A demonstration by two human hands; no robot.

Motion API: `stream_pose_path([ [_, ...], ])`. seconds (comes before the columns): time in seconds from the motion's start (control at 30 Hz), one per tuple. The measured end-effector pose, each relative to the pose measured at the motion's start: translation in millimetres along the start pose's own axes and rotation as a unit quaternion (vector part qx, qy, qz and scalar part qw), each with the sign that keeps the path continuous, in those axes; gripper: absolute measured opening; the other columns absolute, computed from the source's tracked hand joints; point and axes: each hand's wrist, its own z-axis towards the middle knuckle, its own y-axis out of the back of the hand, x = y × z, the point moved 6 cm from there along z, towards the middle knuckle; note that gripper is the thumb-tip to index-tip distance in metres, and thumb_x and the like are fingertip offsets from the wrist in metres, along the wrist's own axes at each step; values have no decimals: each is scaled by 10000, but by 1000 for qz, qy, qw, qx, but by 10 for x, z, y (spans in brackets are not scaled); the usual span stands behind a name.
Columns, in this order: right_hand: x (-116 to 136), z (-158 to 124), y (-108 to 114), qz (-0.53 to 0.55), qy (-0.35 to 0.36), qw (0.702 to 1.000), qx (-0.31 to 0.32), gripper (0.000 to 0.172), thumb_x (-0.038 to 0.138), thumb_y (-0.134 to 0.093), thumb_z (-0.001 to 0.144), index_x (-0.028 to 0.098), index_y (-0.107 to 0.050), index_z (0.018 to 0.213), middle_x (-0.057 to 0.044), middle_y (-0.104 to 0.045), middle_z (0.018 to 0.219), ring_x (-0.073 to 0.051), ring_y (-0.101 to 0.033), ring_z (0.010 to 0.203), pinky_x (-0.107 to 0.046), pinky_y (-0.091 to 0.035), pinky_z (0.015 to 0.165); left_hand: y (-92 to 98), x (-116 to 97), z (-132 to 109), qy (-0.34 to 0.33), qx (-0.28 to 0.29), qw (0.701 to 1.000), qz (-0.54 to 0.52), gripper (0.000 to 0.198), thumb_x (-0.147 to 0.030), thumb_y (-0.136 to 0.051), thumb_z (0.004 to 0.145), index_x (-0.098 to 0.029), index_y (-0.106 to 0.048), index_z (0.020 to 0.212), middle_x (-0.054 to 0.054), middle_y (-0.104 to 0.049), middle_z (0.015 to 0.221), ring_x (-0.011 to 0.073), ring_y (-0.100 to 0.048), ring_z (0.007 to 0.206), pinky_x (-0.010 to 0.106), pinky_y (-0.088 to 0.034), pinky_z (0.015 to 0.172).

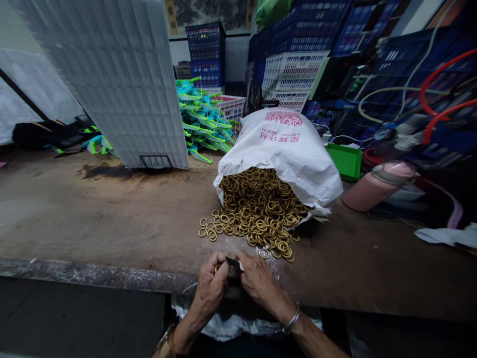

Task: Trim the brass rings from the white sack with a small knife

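From where I stand, both hands are close together at the desk's (pixel 93 214) front edge. The left hand (pixel 211 282) pinches a gold-coloured ring (pixel 216 269), mostly hidden by the fingers; the right hand (pixel 259 279) grips what looks like a small dark blade (pixel 233 262), its tip near the left thumb. Just beyond, loose rings (pixel 257 214) spill from the mouth of a white printed sack (pixel 313 154) toward that same edge.

I'd judge each ring light, stiff and hard to break, its smooth round section apt to roll or slip. Thumb and forefinger across the rim should hold best, clear of the blade. I can't tell metal from plastic. The sack's skin looks soft, its load probably heavy.
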Motion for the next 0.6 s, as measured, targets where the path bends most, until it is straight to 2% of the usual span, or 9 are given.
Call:
stream_pose_path([
  [0.07,-34,22,-23,-21,-4,1000,-5,327,71,-382,695,169,-515,977,-35,-614,736,-159,-534,682,-249,-283,592,2,-1,-35,-17,8,1000,5,346,-493,-535,724,-182,-413,635,-78,-384,506,39,-292,406,160,-226,387],
  [0.17,-113,90,-20,-69,-43,996,-21,262,92,-373,744,154,-521,951,-53,-615,718,-155,-540,648,-255,-246,551,-51,-44,-146,-25,58,998,0,335,-472,-537,748,-171,-436,642,-66,-412,523,38,-323,425,159,-257,411],
  [0.27,-121,209,34,-84,-67,994,-21,246,60,-378,730,148,-526,905,-52,-616,694,-140,-538,603,-253,-226,530,-90,-17,-230,33,99,993,-50,315,-463,-543,755,-174,-447,673,-70,-425,514,32,-319,390,154,-225,376],
  [0.37,-71,357,114,-71,-65,994,-48,284,35,-400,689,151,-515,921,-40,-614,711,-139,-547,630,-238,-257,552,-55,110,-209,106,90,978,-154,324,-477,-559,740,-176,-446,693,-60,-472,551,24,-323,367,143,-189,344],
  [0.5,-8,521,97,-84,-19,990,-113,390,104,-427,737,136,-445,1125,-85,-628,863,-179,-575,761,-251,-334,646,79,300,-112,128,50,960,-245,350,-489,-601,704,-157,-490,718,1,-575,674,43,-423,419,140,-227,334],
  [0.53,-8,554,68,-89,-10,988,-129,429,115,-427,751,140,-414,1178,-96,-630,894,-191,-581,788,-264,-350,668,110,341,-95,136,46,957,-251,372,-496,-625,678,-149,-493,674,9,-580,651,48,-421,399,151,-243,319],
  [0.57,-29,592,28,-91,-13,986,-137,449,122,-438,754,154,-407,1201,-104,-635,909,-203,-590,802,-279,-368,680,116,397,-91,173,58,951,-250,361,-476,-642,672,-137,-518,665,20,-586,644,70,-459,412,172,-303,329],
  [0.6,-66,637,-11,-89,-26,985,-142,461,110,-452,743,175,-420,1198,-109,-637,920,-214,-598,807,-291,-385,677,144,440,-85,204,46,939,-272,301,-428,-629,711,-136,-560,744,30,-606,711,99,-528,503,195,-396,399],
])
